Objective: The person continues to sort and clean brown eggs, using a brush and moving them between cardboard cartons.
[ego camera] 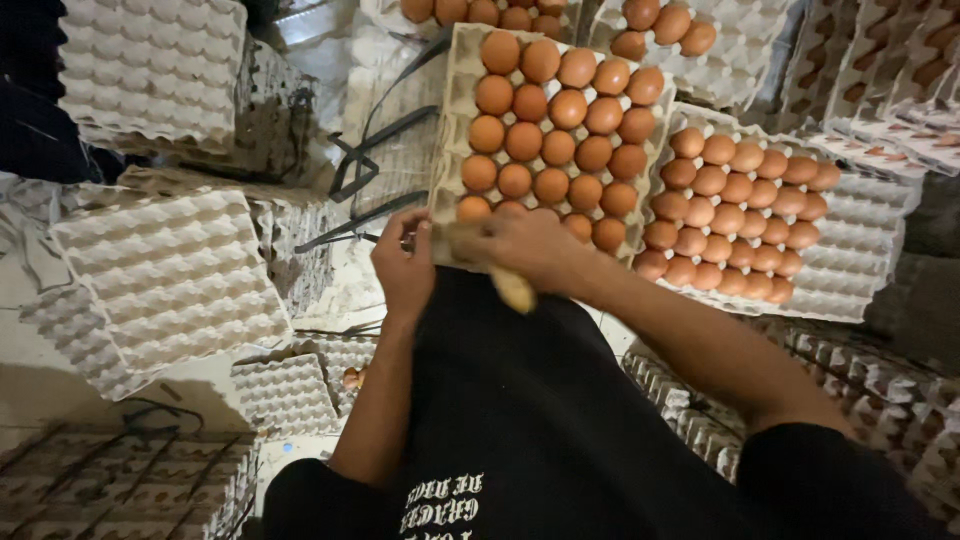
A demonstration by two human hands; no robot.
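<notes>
A full tray of brown eggs is gripped by its near edge, close against the body.

The egg tray (452, 150) — grey pulp, every visible cup filled — is pinched at its near left corner by the left hand (405, 262), fingers closed on the rim, and clasped along the near edge by the right hand (525, 247); a pale, blurred thing sticks out beneath the right-hand grip, and what it is cannot be told. With both holds on one edge, the far edge is judged unsupported, so the tray is best kept level and the fingers slid further beneath. Beyond the right-hand grip a second filled tray (862, 240) rests on a stack; outward of the left-hand grip, empty trays (170, 275) are piled — well apart from the load.
</notes>
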